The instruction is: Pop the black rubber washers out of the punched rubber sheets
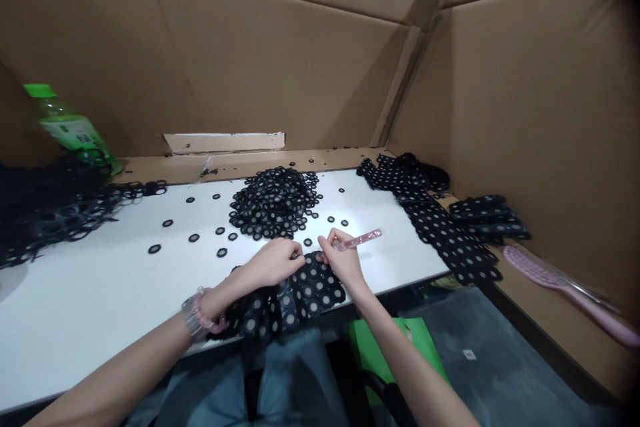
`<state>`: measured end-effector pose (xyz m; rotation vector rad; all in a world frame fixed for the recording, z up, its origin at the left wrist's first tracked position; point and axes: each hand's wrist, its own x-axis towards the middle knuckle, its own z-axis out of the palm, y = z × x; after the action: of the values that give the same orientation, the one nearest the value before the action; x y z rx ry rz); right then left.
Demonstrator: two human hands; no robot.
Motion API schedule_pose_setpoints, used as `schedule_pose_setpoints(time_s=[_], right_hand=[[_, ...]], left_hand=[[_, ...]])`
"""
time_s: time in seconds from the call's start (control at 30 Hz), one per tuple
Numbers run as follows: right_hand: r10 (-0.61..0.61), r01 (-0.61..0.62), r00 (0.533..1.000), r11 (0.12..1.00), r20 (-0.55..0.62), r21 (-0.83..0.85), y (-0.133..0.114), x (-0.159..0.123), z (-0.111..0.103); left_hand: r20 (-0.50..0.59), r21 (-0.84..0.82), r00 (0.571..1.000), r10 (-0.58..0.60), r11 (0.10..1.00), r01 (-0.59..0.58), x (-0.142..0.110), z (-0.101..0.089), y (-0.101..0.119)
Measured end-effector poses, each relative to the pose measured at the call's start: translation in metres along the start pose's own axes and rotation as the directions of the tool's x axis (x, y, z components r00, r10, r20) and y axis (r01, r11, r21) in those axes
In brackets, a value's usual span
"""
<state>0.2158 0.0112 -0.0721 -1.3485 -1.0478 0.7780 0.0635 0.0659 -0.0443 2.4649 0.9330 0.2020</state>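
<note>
A black sheet dotted with pale round spots (315, 290) lies bunched at the table's front edge, partly draped over it. My left hand (275, 261) is closed on the sheet's upper edge, its fingertips partly hidden. In my right hand (343, 260) is a slim pen-like tool with a pinkish clear handle (367, 238), its tip down at the same edge, close to my left fingers. Just beyond my hands rises a pile of small black rings (275, 200). Several loose rings lie about it, one ring (307, 242) between my hands.
Black ring-holed scrap (45, 207) is heaped at the left, by a green-capped bottle (75, 127). More dotted sheets (445, 233) lie at the right, near a pink hairbrush (565, 287). Cardboard walls (280, 60) enclose the white table (100, 320).
</note>
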Motion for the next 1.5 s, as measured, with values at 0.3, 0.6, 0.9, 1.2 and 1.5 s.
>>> schedule_pose_setpoints(time_s=[0.3, 0.6, 0.9, 1.2, 1.5], right_hand=[[-0.062, 0.062, 0.998, 0.988, 0.004, -0.144, 0.003, 0.008, 0.004], [-0.096, 0.097, 0.995, 0.967, 0.018, -0.237, 0.005, 0.006, 0.003], [-0.162, 0.179, 0.984, 0.937, 0.079, -0.301, 0.004, 0.005, 0.007], [-0.075, 0.080, 0.996, 0.991, 0.054, -0.107, 0.005, 0.005, 0.007], [-0.054, 0.116, 0.959, 0.971, -0.278, 0.209, 0.008, 0.008, -0.006]], left_hand=[[0.028, -0.045, 0.999, -0.042, 0.998, 0.044, 0.009, 0.002, -0.007], [0.013, -0.117, 1.000, -0.029, 0.993, 0.030, 0.010, 0.003, -0.008], [-0.008, -0.379, 0.999, 0.048, 0.924, -0.047, 0.010, 0.010, -0.015], [-0.006, -0.337, 0.998, 0.064, 0.939, -0.062, 0.007, 0.005, -0.013], [-0.035, 0.491, 0.956, 0.290, 0.839, -0.236, 0.016, -0.027, 0.019]])
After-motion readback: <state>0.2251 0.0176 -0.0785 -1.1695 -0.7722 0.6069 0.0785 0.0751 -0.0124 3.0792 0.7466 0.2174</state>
